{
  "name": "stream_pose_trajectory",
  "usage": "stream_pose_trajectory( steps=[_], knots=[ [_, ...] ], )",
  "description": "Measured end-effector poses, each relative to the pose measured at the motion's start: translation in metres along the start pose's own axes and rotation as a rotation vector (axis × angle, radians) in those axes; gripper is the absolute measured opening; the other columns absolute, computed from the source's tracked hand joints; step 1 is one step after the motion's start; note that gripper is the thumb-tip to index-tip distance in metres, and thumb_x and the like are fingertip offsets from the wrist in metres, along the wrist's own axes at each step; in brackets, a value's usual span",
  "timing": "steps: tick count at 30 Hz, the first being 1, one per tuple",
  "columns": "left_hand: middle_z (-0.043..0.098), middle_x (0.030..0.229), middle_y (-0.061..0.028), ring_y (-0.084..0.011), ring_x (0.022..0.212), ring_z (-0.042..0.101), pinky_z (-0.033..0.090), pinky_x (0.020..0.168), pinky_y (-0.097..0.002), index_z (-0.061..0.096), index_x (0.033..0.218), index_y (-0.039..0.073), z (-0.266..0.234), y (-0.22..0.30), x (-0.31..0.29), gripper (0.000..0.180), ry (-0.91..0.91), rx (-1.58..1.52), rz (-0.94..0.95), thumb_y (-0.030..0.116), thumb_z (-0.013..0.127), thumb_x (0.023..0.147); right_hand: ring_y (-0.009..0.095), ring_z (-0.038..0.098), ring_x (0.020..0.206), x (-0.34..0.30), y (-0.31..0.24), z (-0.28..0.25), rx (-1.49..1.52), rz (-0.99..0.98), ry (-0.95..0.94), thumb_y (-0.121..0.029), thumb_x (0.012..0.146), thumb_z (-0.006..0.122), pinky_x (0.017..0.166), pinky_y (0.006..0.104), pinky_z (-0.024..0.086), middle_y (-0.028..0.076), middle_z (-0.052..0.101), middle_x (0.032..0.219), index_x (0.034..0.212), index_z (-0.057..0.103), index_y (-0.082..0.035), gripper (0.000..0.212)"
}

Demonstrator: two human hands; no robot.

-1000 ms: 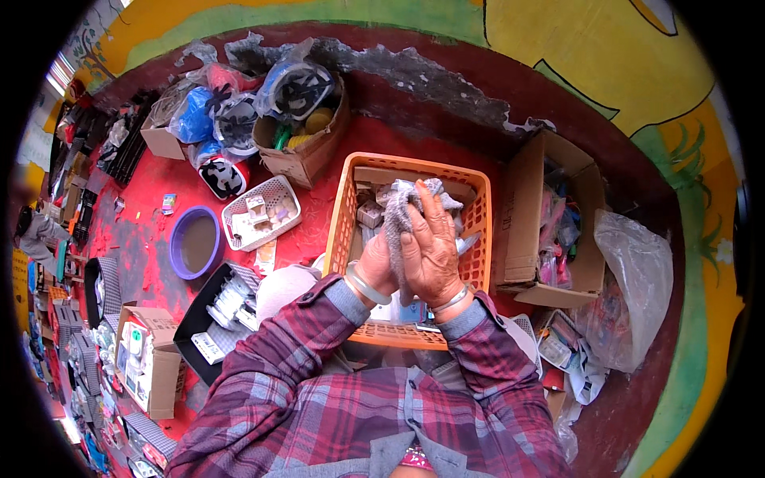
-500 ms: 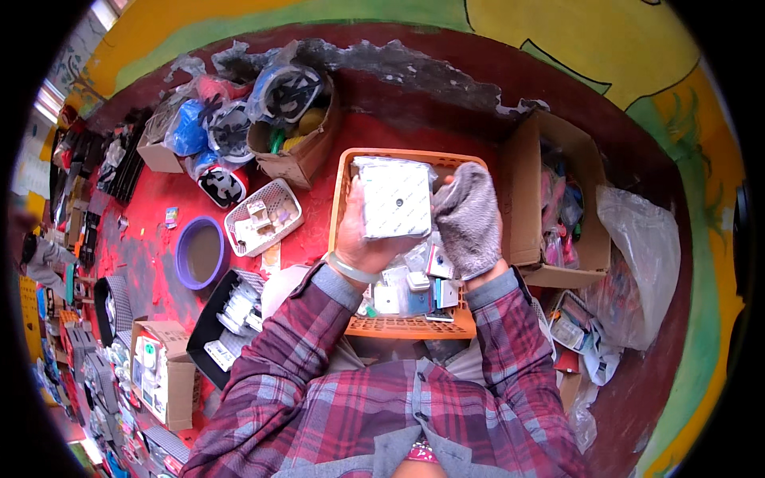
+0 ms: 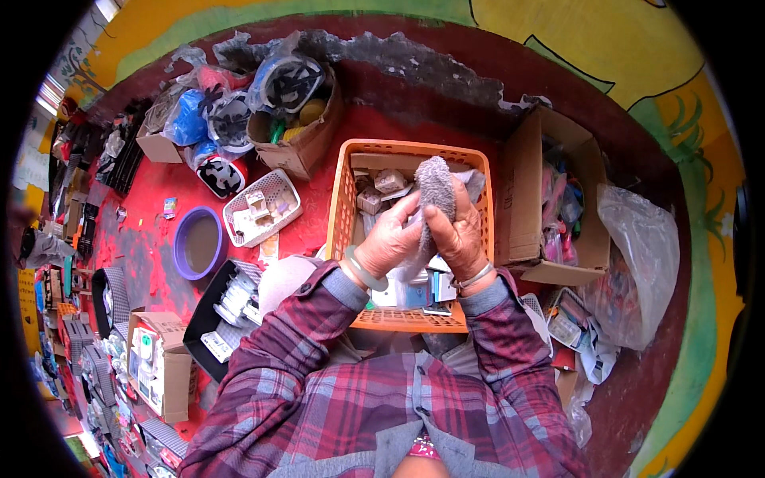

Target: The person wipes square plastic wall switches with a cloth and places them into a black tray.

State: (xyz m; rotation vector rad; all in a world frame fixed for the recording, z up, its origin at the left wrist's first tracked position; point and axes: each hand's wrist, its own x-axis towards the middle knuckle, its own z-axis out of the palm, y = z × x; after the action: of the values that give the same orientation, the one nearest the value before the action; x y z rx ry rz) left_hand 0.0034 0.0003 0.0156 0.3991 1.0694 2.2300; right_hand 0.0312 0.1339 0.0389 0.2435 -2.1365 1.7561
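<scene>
Above the orange basket (image 3: pixel 414 146): one grey cloth (image 3: pixel 436 187), bunched and stood on edge between two hands. By the right hand (image 3: pixel 462 243) the cloth is pinched, thumb on the near face and fingers behind, an arrangement probably chosen so that the fabric is kept from slipping. By the left hand (image 3: pixel 386 245) the opposite side is met with fingers bent and drawn together; whether cloth alone or some flat thing beneath it is gripped cannot be told. Both hands are held over the basket, where anything dropped would presumably be caught.

Contents of basket: small boxes (image 3: pixel 390 181) grouped toward the far end; flat packages (image 3: pixel 442 284) stood close together at the near end, seemingly so that more can be fitted in. The middle is partly hidden by the hands.

Left of basket: one white perforated basket (image 3: pixel 275 229), with small pale items held together by its walls; one purple basin (image 3: pixel 180 239), set near it; one black tray (image 3: pixel 196 333), laid beside the knee, apparently for easy reach, and filled with white packages.

Right of basket: one open carton (image 3: pixel 518 199), by whose sides brightly coloured goods are contained; one clear plastic bag (image 3: pixel 641 271), slumped alongside.
</scene>
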Motion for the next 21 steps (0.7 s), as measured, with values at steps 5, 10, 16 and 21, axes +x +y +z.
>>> stream_pose_trajectory(
  steps=[5,10,16,21],
  knots=[
    [0.042,0.130,-0.0142,-0.0234,0.122,0.041,0.033,0.102,-0.0352,0.044,0.130,-0.001,-0.020,-0.002,0.004,0.072,0.164,0.834,0.352,0.030,0.076,0.073,0.017,0.055,0.100,0.005,0.016,0.005,0.473,0.203,0.234,-0.020,0.094,0.044,0.091,0.0301,0.042,0.009,0.058,0.111,0.118,0.051,-0.001,0.031],
    [0.043,0.124,-0.0176,-0.0338,0.116,0.040,0.034,0.098,-0.0413,0.046,0.128,0.002,-0.022,0.007,0.003,0.079,0.412,1.279,0.513,0.036,0.079,0.064,0.027,0.050,0.111,0.014,0.040,-0.033,1.177,0.648,0.269,-0.046,0.093,0.042,0.089,0.0518,0.045,0.010,0.054,0.121,0.122,0.051,-0.012,0.045],
    [0.043,0.126,-0.0161,-0.0334,0.120,0.037,0.032,0.094,-0.0456,0.047,0.128,0.008,-0.014,0.013,-0.003,0.080,0.482,1.856,0.395,0.032,0.079,0.058,0.019,0.053,0.109,0.013,0.011,-0.031,0.898,0.487,0.109,-0.036,0.097,0.041,0.095,0.0329,0.042,0.007,0.053,0.124,0.131,0.045,-0.008,0.044],
    [0.043,0.128,-0.0142,-0.0295,0.120,0.039,0.028,0.093,-0.0451,0.047,0.124,0.010,-0.006,0.006,-0.008,0.076,0.315,1.852,0.638,0.020,0.074,0.054,0.014,0.053,0.105,0.004,0.046,0.006,0.266,0.386,-0.059,-0.033,0.092,0.055,0.091,0.0287,0.043,0.006,0.056,0.118,0.130,0.045,-0.006,0.047]
  ],
)
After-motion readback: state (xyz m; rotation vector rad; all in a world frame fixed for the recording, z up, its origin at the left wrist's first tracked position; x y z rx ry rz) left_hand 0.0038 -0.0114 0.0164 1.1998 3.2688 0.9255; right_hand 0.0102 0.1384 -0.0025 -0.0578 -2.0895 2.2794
